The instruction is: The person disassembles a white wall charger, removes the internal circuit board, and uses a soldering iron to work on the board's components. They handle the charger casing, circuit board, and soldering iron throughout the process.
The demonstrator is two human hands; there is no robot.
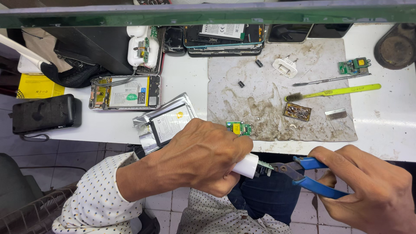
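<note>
Toothbrush (333, 92) lies on mat (277, 69), right of phone (125, 92).

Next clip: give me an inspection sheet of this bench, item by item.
Surface: white bench with a stained grey mat.
Job's things: white charger with a green board end showing, gripped in the left hand; blue-handled pliers in the right hand, tips at the board.
Clutter: opened phone, foil battery pouch, green toothbrush, tweezers, small circuit boards, stacked phones.
Grippers: both hands closed on their things.
Cables: grey lead across the opened phone.
Surroundings: tiled floor, black box at the left.
</note>
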